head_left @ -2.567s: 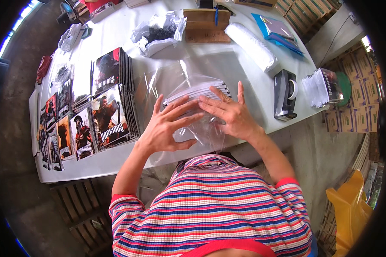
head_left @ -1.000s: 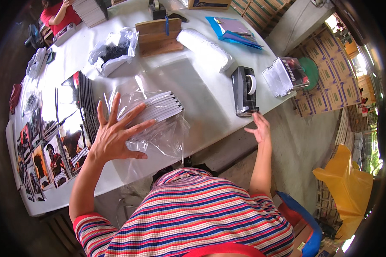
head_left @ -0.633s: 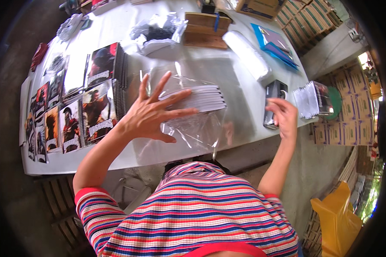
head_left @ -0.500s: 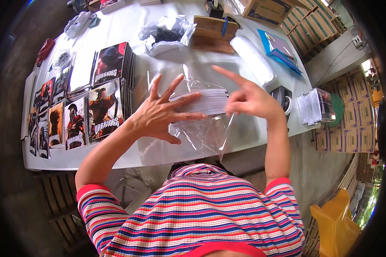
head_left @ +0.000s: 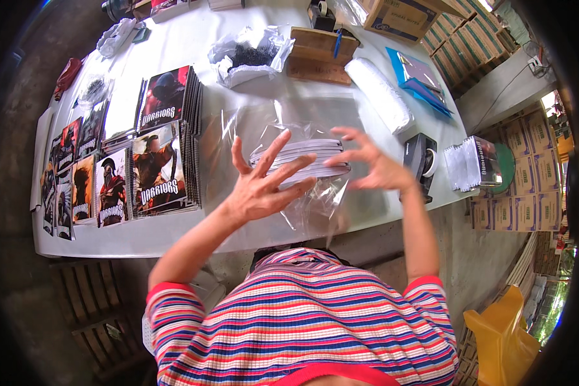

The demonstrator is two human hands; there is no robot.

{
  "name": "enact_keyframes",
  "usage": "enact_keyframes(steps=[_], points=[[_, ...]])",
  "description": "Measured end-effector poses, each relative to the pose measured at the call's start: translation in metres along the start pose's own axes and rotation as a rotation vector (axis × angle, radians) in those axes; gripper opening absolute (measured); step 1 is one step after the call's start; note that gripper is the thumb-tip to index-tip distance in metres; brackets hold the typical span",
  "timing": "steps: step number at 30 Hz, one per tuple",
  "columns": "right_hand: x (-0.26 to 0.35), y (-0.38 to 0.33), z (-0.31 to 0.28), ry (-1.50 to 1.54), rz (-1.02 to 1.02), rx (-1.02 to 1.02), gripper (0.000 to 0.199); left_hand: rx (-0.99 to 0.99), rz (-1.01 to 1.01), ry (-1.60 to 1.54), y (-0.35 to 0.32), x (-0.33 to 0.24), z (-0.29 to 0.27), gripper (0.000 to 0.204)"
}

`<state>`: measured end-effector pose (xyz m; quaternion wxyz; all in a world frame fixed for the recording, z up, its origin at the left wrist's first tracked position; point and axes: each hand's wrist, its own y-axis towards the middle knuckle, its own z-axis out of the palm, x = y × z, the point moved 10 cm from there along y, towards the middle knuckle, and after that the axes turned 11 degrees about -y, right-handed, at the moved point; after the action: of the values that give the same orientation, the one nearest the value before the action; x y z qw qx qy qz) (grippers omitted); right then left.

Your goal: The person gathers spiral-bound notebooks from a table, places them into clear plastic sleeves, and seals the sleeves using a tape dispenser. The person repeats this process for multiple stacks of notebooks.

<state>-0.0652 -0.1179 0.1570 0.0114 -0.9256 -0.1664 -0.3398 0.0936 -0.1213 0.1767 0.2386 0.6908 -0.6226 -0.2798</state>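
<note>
"See the stack of books?"
"Yes, in clear plastic on the white table, between the left hand and the right hand."
"And the fingers?"
"Spread apart on both."

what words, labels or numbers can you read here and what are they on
I don't copy wording; it stands on:
Books: large pale cover lettering, legible.
Bundle at right: similar lettering, sideways.
Stacked boxes: print, too small.
Far carton: dark print, too small.
Plastic-covered stack: none visible.
</note>
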Motion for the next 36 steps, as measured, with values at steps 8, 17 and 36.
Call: enact_keyframes(steps=[8, 17, 36], points=[[-0.022, 0.001, 0.034, 0.623, 0.228, -0.343, 0.020, -0.284, -0.786, -0.677, -0.027, 0.062, -0.014, 0.043], [-0.016, 0.030, 0.029, 0.657, 0.274, -0.039, 0.026, -0.242, -1.024, -0.759, -0.035, 0.081, 0.007, 0.023], [-0.047, 0.048, 0.042, 0.560, 0.474, 0.069, 0.058, -0.109, -0.682, -1.557, 0.059, 0.146, 0.014, 0.020]])
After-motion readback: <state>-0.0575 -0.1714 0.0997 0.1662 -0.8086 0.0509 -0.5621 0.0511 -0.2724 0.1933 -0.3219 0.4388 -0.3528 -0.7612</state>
